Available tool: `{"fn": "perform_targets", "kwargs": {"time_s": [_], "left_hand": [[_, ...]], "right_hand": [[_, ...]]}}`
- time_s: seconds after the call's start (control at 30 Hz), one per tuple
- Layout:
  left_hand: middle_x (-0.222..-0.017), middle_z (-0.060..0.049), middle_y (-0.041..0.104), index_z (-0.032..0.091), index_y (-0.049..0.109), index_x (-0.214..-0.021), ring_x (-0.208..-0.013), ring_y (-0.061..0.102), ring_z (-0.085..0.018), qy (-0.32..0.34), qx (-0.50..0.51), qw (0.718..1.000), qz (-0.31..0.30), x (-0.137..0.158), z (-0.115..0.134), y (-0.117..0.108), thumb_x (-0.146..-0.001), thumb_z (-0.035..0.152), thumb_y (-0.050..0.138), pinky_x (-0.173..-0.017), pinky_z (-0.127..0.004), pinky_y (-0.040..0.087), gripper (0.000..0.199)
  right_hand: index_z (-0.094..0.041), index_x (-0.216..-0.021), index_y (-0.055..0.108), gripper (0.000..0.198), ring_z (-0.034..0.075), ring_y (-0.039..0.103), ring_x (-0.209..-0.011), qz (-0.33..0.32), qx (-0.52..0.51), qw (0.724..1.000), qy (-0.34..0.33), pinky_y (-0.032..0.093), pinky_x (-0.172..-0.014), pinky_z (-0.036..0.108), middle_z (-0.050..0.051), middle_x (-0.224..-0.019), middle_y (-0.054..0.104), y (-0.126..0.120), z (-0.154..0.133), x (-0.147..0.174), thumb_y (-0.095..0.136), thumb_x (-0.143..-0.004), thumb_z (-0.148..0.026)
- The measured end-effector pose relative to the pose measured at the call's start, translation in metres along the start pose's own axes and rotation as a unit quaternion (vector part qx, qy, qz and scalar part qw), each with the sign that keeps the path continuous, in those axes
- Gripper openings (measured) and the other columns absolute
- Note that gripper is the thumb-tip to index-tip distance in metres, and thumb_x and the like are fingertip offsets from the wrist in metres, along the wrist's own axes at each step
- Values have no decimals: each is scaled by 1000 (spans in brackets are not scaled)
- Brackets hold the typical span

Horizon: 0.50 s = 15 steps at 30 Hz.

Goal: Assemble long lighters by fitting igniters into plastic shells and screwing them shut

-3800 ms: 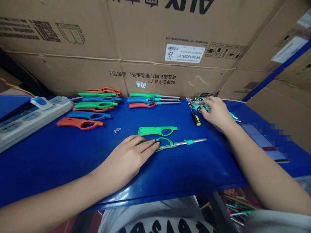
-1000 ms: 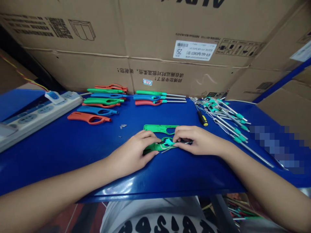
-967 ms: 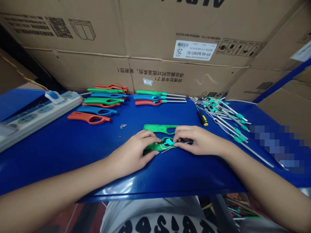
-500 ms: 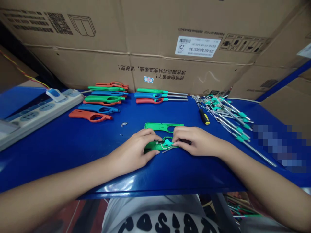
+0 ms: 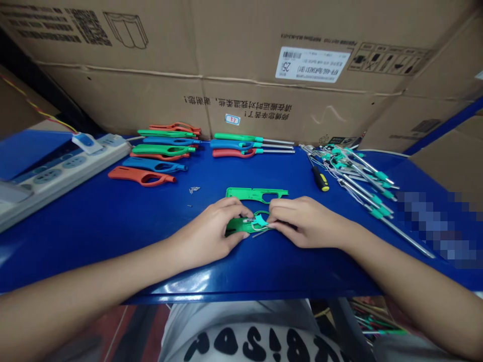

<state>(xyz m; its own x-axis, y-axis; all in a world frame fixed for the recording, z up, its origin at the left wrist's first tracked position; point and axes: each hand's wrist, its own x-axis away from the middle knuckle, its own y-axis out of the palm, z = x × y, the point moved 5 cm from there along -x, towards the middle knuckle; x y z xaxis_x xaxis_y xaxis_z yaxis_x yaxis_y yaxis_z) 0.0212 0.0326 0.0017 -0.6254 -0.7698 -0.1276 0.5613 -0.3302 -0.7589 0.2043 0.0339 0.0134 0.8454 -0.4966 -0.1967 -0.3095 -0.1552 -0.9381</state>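
Observation:
My left hand point(image 5: 217, 226) grips the left end of a green lighter handle half point(image 5: 236, 225) between thumb and fingers, its open inner side facing up. Inside it sit a small metallic part and pale wire. My right hand point(image 5: 298, 218) is closed at the other end, its fingertips pinched at a teal piece point(image 5: 260, 219) within the shell. My right fingers partly hide that end. Just behind both hands lies the matching green handle half point(image 5: 256, 194), with a trigger loop. A thin metal piece pokes out below the held shell.
Orange, blue and green handle shells point(image 5: 141, 176) lie back left, beside a power strip point(image 5: 75, 161). Several small screws point(image 5: 193, 190) are nearby. Three long lighters point(image 5: 234, 152) lie at the back. A screwdriver point(image 5: 320, 178) and a pile of metal tubes point(image 5: 362, 186) with wires are right. A cardboard box point(image 5: 151, 85) stands behind.
The view has shifted slightly. Both hands stay at the held shell with small finger movements; more of the metallic part shows by my left fingertips, where a dark part showed before.

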Motion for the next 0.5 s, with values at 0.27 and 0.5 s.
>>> {"fn": "perform_targets", "kwargs": {"time_s": [0.27, 0.5], "left_hand": [[-113, -8, 68, 19, 67, -114, -112, 65, -25, 14, -15, 1000, 1, 1, 1, -1, -90, 17, 66, -101, -43, 54, 24], [-113, -7, 67, 21, 63, -113, -113, 63, -24, 35, -30, 999, -5, 1, 7, -3, -92, 17, 62, -101, -42, 53, 21]], "right_hand": [[-19, -86, 60, 23, 15, 50, -66, -42, 101, 994, -25, 34, -59, 29, 3, -84, 62, 2, -7, -1, 42, -100, -17], [-18, -95, 61, 16, 17, 54, -69, -97, 200, 974, -42, 25, -54, 32, 5, -91, 65, 10, -14, -2, 49, -89, -9]]}}
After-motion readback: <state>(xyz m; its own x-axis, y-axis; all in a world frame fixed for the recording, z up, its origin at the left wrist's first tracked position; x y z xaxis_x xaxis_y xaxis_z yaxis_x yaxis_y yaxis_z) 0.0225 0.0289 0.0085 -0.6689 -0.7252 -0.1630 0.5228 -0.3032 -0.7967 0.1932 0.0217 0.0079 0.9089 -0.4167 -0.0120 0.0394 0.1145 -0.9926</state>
